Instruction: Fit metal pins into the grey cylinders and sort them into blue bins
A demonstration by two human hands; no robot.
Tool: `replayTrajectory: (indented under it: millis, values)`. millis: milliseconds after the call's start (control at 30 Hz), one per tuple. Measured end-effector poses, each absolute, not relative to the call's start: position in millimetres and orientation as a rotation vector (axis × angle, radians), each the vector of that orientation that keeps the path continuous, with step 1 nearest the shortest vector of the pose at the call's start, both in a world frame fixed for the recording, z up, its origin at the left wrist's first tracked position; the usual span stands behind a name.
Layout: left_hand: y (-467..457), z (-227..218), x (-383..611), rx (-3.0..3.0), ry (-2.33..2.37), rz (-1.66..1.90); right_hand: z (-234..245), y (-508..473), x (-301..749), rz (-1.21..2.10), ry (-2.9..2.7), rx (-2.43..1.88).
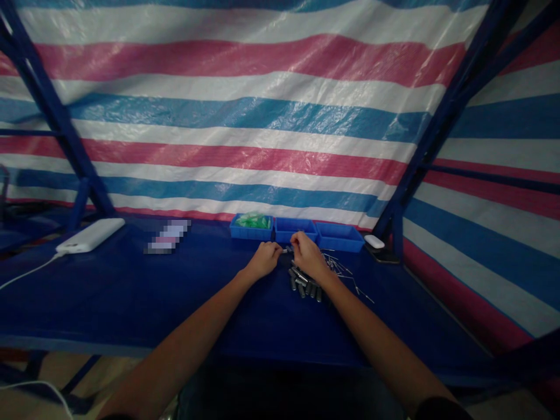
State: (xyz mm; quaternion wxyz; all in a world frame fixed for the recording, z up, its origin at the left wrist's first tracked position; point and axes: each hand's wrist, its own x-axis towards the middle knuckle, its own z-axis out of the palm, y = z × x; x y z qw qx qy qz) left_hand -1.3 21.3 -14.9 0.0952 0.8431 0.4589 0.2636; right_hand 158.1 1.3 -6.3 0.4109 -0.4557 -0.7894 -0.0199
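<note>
My left hand (263,259) and my right hand (307,254) meet over the blue table (131,297), fingers pinched together around a small metal part (286,250) held between them. Just below my right hand lies a heap of several small dark grey cylinders (304,286). Thin metal pins (345,271) are scattered to the right of that hand. Both forearms stretch in from the bottom of the view.
Three blue bins stand in a row behind my hands: the left bin (251,228) holds green pieces, then the middle bin (295,228) and the right bin (340,236). A white power bank (90,235) with a cable lies far left. A small white device (374,241) sits at right. A striped tarp hangs behind.
</note>
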Motion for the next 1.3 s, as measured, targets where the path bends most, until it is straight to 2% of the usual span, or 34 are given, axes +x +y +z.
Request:
replayTrajectory:
  millis: [233,500,633,833,1067,1300]
  values:
    - [20.2,-7.5,-2.4,2.309,1.259,0.915,-3.4,-6.4,155.2,-0.052,-2.191,-1.115]
    - [13.7,-4.9,-4.3,2.33,1.06,1.133,-0.2,-5.8,154.5,-0.017,-2.087,-1.232]
    - [11.2,-6.5,-3.1,2.478,1.002,1.13,-1.9,-3.9,155.1,0.057,-2.068,-1.259]
    - [13.3,-4.2,-3.3,2.495,1.177,1.129,-1.5,-6.7,155.3,0.16,-2.016,-1.218]
    - [11.7,-4.6,-3.4,2.479,1.147,1.064,5.1,-10.9,157.0,0.062,-2.098,-1.176]
    - [5.6,-2.5,-2.3,2.374,1.019,1.16,4.4,-7.2,158.1,-0.017,-2.062,-1.312]
